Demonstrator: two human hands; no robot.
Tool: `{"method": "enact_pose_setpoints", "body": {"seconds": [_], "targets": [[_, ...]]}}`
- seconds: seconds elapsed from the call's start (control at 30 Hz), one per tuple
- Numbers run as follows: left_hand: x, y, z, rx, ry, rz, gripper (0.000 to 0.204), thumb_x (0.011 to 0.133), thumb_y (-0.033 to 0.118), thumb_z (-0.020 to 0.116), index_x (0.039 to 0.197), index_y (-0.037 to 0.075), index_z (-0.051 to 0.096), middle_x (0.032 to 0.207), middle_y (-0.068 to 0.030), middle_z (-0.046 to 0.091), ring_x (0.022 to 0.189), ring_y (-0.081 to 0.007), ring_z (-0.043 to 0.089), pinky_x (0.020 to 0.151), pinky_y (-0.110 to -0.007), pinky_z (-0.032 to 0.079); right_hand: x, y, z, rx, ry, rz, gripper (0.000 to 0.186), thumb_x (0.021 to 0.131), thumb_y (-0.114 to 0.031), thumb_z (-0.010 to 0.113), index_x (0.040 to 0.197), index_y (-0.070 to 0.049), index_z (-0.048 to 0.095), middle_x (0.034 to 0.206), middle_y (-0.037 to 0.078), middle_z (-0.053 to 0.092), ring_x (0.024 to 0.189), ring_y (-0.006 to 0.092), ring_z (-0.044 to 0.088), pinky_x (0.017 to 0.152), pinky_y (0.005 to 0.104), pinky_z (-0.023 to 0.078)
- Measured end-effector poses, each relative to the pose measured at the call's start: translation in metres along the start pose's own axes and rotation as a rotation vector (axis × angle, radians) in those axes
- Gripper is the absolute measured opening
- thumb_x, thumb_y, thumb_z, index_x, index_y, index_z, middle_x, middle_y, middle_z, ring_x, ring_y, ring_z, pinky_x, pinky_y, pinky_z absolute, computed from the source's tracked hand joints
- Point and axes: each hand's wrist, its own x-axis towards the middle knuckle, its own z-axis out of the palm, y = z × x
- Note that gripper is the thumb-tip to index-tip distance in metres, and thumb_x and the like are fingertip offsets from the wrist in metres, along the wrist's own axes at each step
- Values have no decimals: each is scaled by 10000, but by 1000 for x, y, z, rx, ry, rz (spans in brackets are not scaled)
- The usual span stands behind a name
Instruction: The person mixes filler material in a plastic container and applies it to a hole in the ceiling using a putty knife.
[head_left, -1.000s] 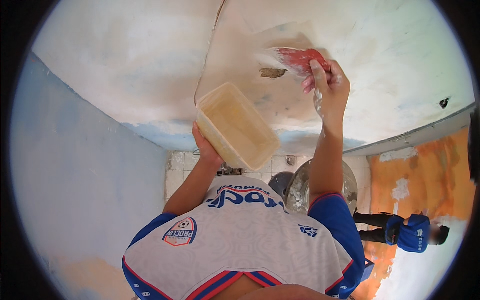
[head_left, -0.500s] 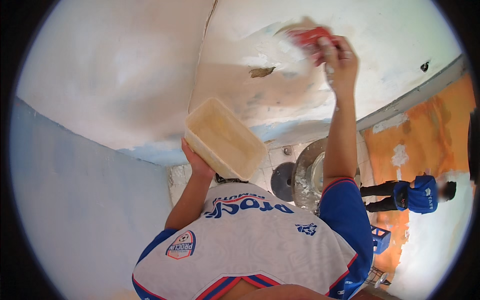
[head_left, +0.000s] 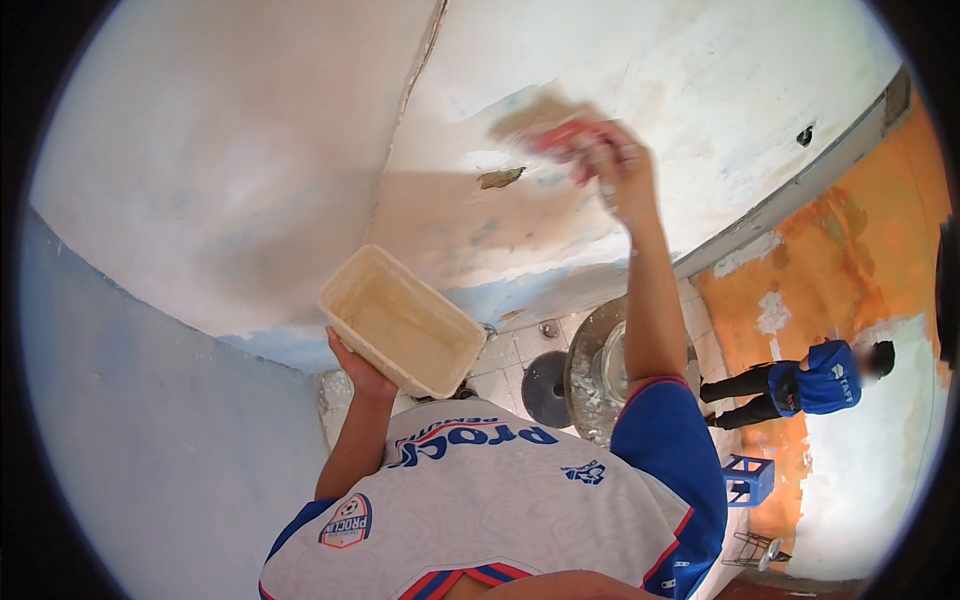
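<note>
My left hand (head_left: 360, 368) grips the side of a rectangular cream plastic tub (head_left: 422, 292), its open top facing me and its inside coated with a pale residue. My right hand (head_left: 627, 172), spotted with white, is raised to the pale wall (head_left: 720, 90) and closed on a red scraper (head_left: 560, 138). Motion blurs the scraper, so its edge and exact contact with the wall cannot be made out. Just below it is a brown chipped patch (head_left: 501, 178) in the wall, with white and grey-blue smears around.
A large round, plaster-spattered basin (head_left: 585, 385) stands on the tiled floor beside a dark round disc (head_left: 545, 388). To the right are a blue plastic stool (head_left: 750, 480), a person in a blue shirt (head_left: 830, 378) and an orange, patchy wall (head_left: 860, 240). A blue wall (head_left: 150, 400) rises at left.
My right hand has swept left and slightly down along the wall with the scraper. The tub in my left hand has shifted left and down in view.
</note>
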Motion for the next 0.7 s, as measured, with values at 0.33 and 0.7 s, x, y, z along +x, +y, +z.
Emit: {"method": "enact_pose_setpoints", "body": {"seconds": [0.33, 0.7], "targets": [[1, 9, -8, -19, 0, -22, 757, 1005, 716, 329, 1533, 181, 421, 1514, -59, 504, 1370, -283, 500, 1118, -466, 447, -3, 14, -3, 4, 12, -69, 218, 1034, -161, 589, 1123, 20, 670, 949, 98, 728, 741, 145, 705, 575, 277, 555], [1, 12, -4, -51, 10, -24, 723, 1016, 679, 346, 1524, 172, 436, 1494, -72, 530, 1345, -304, 532, 1110, -478, 464, -13, 21, -3, -438, -111, -2, 177, 1012, -137, 601, 1084, 5, 679, 844, 90, 747, 588, 136, 653, 553, 271, 514]]}}
